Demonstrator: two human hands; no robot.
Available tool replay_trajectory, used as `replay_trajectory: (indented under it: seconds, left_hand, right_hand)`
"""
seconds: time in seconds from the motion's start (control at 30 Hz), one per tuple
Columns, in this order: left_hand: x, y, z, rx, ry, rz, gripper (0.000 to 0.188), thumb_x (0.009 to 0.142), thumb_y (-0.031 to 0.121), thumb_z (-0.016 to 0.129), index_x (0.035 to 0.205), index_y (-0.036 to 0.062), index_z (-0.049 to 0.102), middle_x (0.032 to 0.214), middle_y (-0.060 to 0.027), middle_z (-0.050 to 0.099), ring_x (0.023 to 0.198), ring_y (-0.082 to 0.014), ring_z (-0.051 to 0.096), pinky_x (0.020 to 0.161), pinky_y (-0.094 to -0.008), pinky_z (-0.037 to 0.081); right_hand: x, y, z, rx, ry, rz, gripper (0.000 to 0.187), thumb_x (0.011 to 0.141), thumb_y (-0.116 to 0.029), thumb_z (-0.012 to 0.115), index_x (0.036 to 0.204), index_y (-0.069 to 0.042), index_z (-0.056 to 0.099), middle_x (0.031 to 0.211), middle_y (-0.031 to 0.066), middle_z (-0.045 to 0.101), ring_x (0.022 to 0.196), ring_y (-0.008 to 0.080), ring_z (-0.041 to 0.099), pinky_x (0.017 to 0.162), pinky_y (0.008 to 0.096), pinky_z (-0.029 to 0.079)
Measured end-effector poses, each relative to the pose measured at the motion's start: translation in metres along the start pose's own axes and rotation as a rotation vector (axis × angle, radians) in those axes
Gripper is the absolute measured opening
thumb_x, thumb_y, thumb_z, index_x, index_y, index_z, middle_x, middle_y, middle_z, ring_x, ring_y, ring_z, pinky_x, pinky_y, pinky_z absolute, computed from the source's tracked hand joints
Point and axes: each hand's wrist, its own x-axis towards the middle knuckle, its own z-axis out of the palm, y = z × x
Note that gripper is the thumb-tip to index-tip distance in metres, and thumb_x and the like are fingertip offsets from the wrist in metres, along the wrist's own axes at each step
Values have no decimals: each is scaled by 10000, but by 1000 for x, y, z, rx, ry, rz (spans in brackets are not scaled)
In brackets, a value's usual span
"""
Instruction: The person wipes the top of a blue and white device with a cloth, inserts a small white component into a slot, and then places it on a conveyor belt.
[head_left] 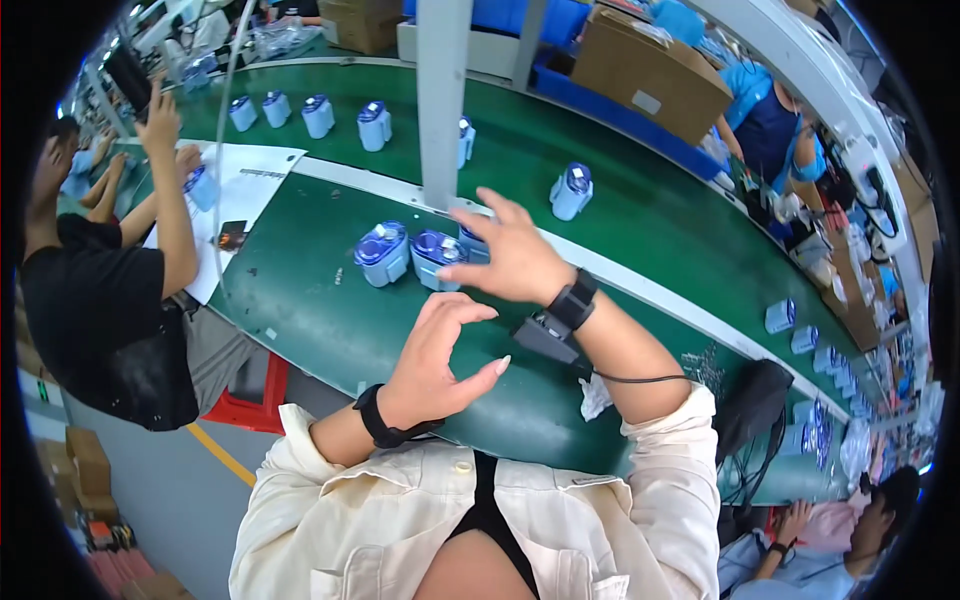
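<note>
My right hand [515,252] is stretched over the green workbench [310,250], its fingers spread. Its thumb overlaps the edge of a light-blue container with a dark-blue lid [432,255]; whether they touch I cannot tell. A matching container [381,255] stands just left of that one, and a third, partly hidden by my fingers, is on the right. Nearer to me, my left hand [440,360] is held above the bench with fingers curved and thumb apart, nothing between them. Both wrists wear black bands; a small dark box with a cable hangs at the right one.
Beyond a pale rail, a green conveyor [510,130] carries several similar containers. A white post [440,100] rises by the rail. Crumpled tissue [595,398] and a black bag [752,405] lie on the right. At left, a co-worker sits beside a white sheet [262,165].
</note>
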Motion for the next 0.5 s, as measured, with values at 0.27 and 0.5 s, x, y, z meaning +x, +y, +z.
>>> replay_trajectory:
  seconds: [0.27, 0.5]
  left_hand:
    - [7, 0, 26, -107, -270, -85, 431, 743, 125, 776, 1108, 39, 565, 1072, -132, 574, 994, -281, 562, 889, -365, 458]
    - [15, -1, 46, -180, -464, -208, 572, 755, 162, 792, 1236, 25, 515, 1197, -146, 551, 1088, -275, 554, 955, -369, 445]
  right_hand:
    - [-3, 134, -44, -261, 473, 379, 814, 684, -348, 823, 1346, -25, 476, 1342, 224, 501, 1226, 390, 488, 1054, 423, 392]
    - [-39, 167, -57, 205, 224, 480, 809, 671, -232, 834, 1341, 7, 449, 1267, 180, 562, 1131, 296, 570, 1004, 384, 445]
